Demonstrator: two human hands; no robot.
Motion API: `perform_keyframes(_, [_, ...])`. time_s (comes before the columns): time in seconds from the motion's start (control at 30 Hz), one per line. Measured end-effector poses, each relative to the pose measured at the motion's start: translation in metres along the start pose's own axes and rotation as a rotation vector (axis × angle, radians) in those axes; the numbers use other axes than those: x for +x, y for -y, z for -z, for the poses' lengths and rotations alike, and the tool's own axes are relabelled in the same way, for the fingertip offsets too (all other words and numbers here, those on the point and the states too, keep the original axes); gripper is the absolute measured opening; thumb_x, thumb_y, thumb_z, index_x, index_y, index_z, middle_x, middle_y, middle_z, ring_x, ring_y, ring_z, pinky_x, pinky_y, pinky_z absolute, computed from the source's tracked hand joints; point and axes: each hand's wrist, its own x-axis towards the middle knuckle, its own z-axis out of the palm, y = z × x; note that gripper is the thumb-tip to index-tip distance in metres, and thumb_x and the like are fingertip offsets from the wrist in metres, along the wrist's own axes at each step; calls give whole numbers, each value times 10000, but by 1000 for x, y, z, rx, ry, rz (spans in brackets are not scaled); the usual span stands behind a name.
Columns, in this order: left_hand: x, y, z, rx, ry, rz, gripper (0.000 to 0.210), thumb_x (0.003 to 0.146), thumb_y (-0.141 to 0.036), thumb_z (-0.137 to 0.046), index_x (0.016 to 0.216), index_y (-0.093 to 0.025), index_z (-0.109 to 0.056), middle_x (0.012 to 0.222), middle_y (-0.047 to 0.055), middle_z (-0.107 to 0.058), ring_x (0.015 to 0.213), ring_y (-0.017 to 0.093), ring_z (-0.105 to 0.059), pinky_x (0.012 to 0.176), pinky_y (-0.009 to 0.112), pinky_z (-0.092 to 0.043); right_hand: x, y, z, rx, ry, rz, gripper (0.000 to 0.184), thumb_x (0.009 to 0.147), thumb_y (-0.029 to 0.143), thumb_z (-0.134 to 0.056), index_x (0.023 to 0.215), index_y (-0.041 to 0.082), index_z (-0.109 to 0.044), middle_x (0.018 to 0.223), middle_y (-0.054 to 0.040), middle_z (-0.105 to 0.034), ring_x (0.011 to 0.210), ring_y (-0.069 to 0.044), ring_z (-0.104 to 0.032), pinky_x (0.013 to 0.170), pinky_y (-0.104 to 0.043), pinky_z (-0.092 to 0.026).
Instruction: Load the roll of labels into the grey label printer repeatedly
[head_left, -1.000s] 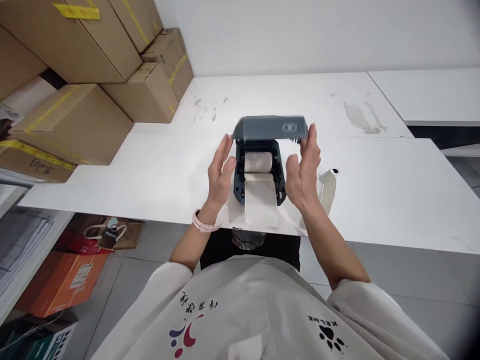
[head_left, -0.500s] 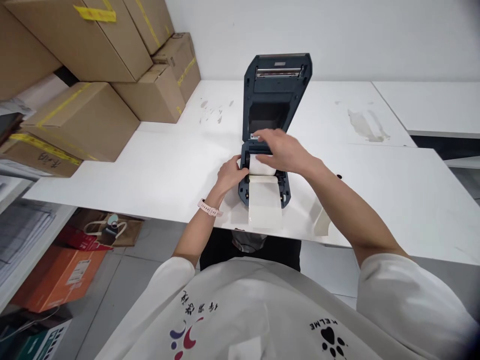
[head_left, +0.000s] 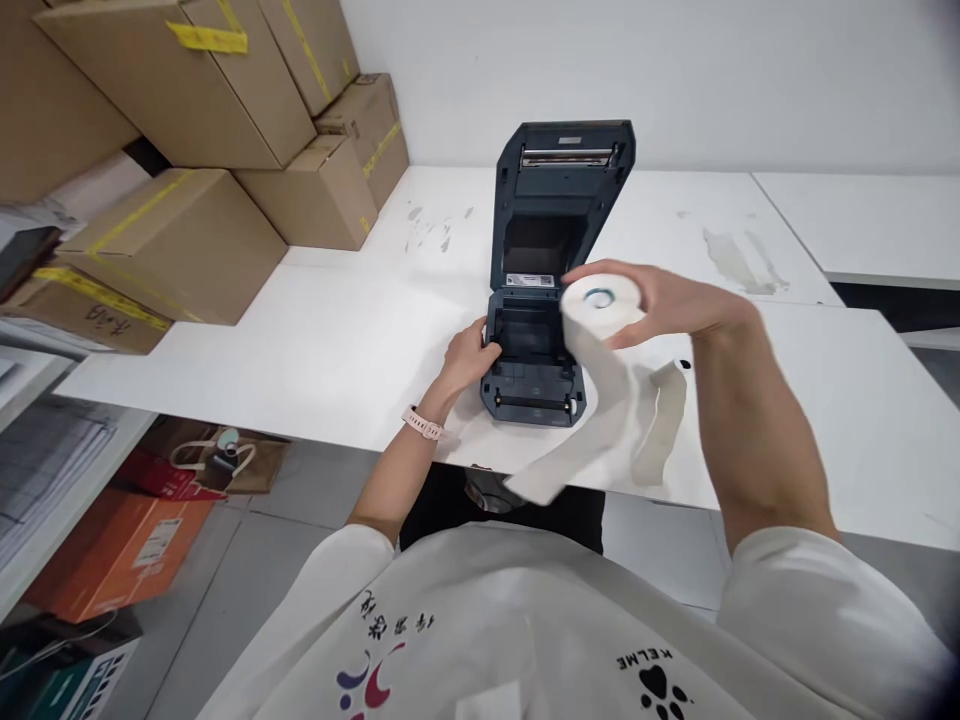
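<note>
A dark label printer stands on the white table with its lid raised, and its paper bay shows no roll inside. My left hand grips the printer's left side, thumb over the rim. In my right hand is a white label roll, held just right of the bay with its core facing up. A loose strip of the roll's paper hangs down towards the table's front edge. Another curled paper strip lies on the table below my right hand.
Cardboard boxes with yellow tape are stacked at the left of the white table. Behind it rises a white wall. An orange box and a bag are on the lower left, under the table level.
My right hand has lifted the label roll out of the printer bay and moved it right, its paper strip trailing. My left hand stays on the printer's side.
</note>
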Motion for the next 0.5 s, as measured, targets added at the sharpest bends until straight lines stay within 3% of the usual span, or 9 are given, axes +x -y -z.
perform_keyframes(0.13, [-1, 2, -3, -85, -20, -2, 628, 777, -190, -520, 1393, -139, -633, 683, -6, -507, 655, 188, -474, 644, 314, -353, -41, -44, 22, 167, -211, -203, 751, 648, 344, -897, 1336, 297, -601, 1491, -112, -586, 1281, -300, -579, 947, -390, -533])
perform_keyframes(0.3, [0, 4, -6, -113, -35, 10, 646, 763, -192, -540, 1399, -131, -633, 701, 7, -556, 681, 191, -483, 671, 312, -389, -47, -117, 10, 378, -342, -438, 832, 564, 230, -901, 1316, 319, -557, 1283, -72, -676, 1046, -236, -628, 916, -374, -517])
perform_keyframes(0.5, [3, 13, -11, -176, -39, 7, 679, 757, -186, -535, 1430, -128, -611, 710, -7, -542, 679, 177, -484, 657, 294, -382, -49, -144, -10, 464, -384, -449, 746, 620, 234, -893, 1295, 295, -581, 1266, -89, -651, 1021, -211, -619, 865, -327, -519])
